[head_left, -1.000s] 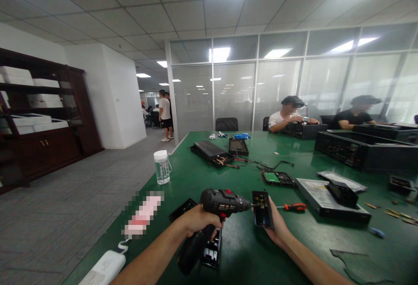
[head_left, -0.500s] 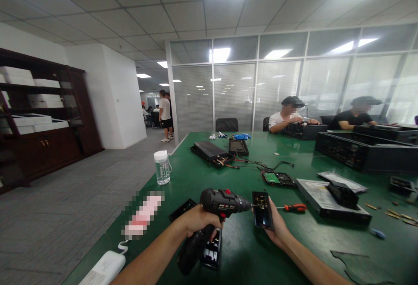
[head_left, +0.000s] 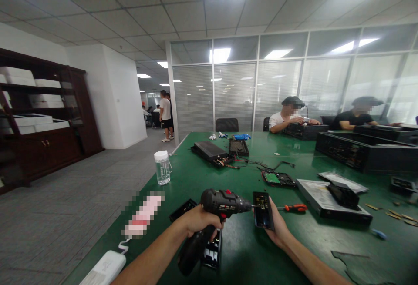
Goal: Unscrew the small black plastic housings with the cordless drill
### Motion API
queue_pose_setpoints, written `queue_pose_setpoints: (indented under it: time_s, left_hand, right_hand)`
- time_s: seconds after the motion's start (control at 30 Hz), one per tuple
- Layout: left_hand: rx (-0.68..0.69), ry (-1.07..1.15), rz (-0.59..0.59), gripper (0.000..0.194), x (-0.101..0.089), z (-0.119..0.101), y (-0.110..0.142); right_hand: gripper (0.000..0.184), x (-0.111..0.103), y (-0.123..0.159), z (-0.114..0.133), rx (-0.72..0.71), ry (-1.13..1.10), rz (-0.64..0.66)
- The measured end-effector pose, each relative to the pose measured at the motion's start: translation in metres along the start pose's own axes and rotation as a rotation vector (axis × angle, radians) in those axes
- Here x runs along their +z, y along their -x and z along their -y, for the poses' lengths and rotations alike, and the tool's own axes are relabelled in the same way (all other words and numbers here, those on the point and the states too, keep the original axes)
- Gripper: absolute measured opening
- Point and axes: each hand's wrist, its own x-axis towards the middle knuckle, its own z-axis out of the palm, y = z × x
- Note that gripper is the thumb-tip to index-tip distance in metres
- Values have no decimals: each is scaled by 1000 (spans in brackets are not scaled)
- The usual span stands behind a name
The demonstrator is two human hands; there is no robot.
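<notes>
My left hand (head_left: 197,221) is wrapped round the grip of a black cordless electric screwdriver (head_left: 215,215), which points to the right. Its bit touches the upper part of a small black flat device (head_left: 263,210) that my right hand (head_left: 277,226) holds upright from behind, fingers closed on it. Both are raised a little above the green table (head_left: 248,250). An open black tray-like part (head_left: 212,250) lies under the screwdriver's handle.
An orange-handled screwdriver (head_left: 294,208) lies right of the device. A water bottle (head_left: 162,167), disassembled black boxes (head_left: 212,151), a circuit board (head_left: 277,178), a flat drive (head_left: 333,202) and a white adapter (head_left: 104,269) sit on the table. Two people work at the far side.
</notes>
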Motion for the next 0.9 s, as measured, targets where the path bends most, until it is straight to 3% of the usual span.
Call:
queue_pose_setpoints:
  time_s: [0.9]
  left_hand:
    - [3,5,-3,17,0,0,1]
  right_hand:
    - [36,2,3,0,1,3,2]
